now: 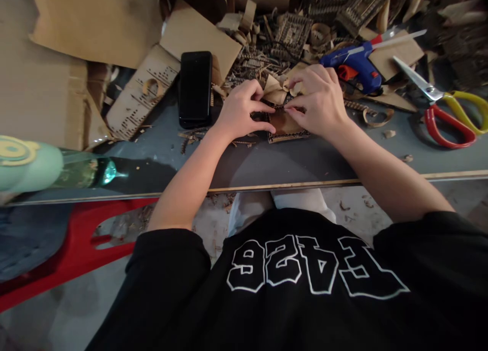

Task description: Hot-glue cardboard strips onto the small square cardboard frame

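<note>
Cardboard panel with corrugated edging (284,120) lies on the grey tabletop (251,165) between both hands in the head view, the left hand (241,110) seeming to steady its left end with thumb and index finger parted. The right hand (322,101) has thumb and fingertips nearly together at the far edge, though I cannot tell whether they pinch anything. Edge fitting looks like the step in hand, and the next move calls for light, even fingertip pressure along that edge.
</note>
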Action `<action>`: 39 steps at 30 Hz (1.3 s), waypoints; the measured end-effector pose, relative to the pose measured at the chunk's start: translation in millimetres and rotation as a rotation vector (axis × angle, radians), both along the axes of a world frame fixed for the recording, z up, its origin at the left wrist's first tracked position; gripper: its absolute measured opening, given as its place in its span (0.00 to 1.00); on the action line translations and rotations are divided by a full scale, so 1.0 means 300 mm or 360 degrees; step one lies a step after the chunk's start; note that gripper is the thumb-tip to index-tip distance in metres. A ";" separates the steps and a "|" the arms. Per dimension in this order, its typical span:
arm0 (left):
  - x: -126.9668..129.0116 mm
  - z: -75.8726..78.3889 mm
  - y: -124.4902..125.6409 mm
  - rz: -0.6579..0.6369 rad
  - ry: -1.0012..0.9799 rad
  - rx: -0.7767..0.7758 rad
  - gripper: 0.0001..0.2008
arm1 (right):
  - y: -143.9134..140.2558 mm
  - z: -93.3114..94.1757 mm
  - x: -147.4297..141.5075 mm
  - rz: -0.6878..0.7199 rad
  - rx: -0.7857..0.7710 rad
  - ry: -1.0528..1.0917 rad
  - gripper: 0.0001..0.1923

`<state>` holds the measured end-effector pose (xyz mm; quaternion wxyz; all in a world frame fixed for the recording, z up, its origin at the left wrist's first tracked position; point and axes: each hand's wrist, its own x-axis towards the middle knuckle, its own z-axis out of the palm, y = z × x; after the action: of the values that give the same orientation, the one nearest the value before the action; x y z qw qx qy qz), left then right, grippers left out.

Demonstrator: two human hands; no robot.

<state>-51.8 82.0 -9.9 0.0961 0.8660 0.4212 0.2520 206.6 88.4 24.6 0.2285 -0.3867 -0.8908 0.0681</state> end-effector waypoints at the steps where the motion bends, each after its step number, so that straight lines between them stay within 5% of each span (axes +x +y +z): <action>1: 0.000 -0.006 0.001 -0.0012 -0.0004 0.0017 0.41 | 0.001 -0.001 0.000 0.0012 0.0007 -0.0009 0.13; 7: 0.003 -0.017 -0.005 -0.0037 0.0007 0.0021 0.48 | -0.004 -0.006 0.007 0.0012 0.0031 0.0004 0.14; 19: -0.007 -0.002 -0.007 0.0015 0.0063 -0.0011 0.43 | -0.008 0.014 0.002 -0.0031 -0.0022 -0.0072 0.15; 39: -0.021 -0.056 0.031 -0.0078 0.0045 0.0073 0.48 | -0.005 -0.020 0.007 -0.0030 0.0046 -0.0001 0.17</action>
<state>-58.1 91.4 -26.6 0.0766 0.8815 0.3952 0.2469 208.8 86.9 18.5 0.2344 -0.3919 -0.8880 0.0531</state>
